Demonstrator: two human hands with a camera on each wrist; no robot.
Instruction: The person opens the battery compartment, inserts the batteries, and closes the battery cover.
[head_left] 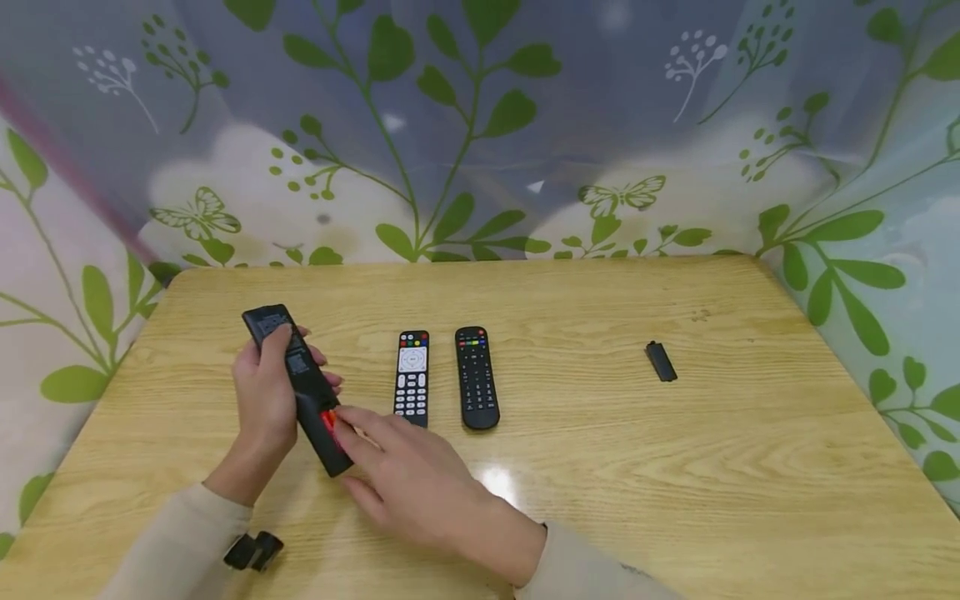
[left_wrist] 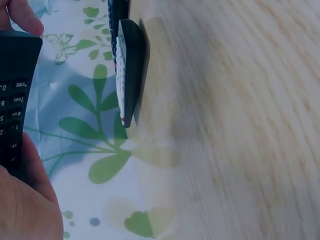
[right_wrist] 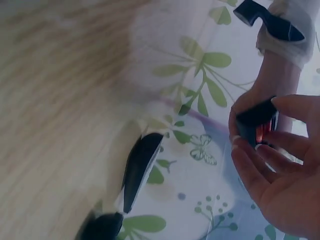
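My left hand [head_left: 264, 398] grips a black remote control [head_left: 303, 371], its labelled back turned up and its thumb lying on that back. Number keys show on the remote's other face in the left wrist view. Near its lower end the battery compartment is uncovered, with a red battery [head_left: 327, 419] in it. My right hand [head_left: 431, 479] has its fingertips on the battery, partly hiding it. In the right wrist view the right thumb touches the end of the remote [right_wrist: 254, 116], while curled fingers reach the red battery [right_wrist: 259, 134].
On the wooden table [head_left: 750, 467] lie a remote with white keys [head_left: 412, 379], partly behind the right hand, and a black remote [head_left: 477, 379] beside it. A small black battery cover [head_left: 662, 362] lies farther right. A patterned curtain [head_left: 480, 125] stands behind the table.
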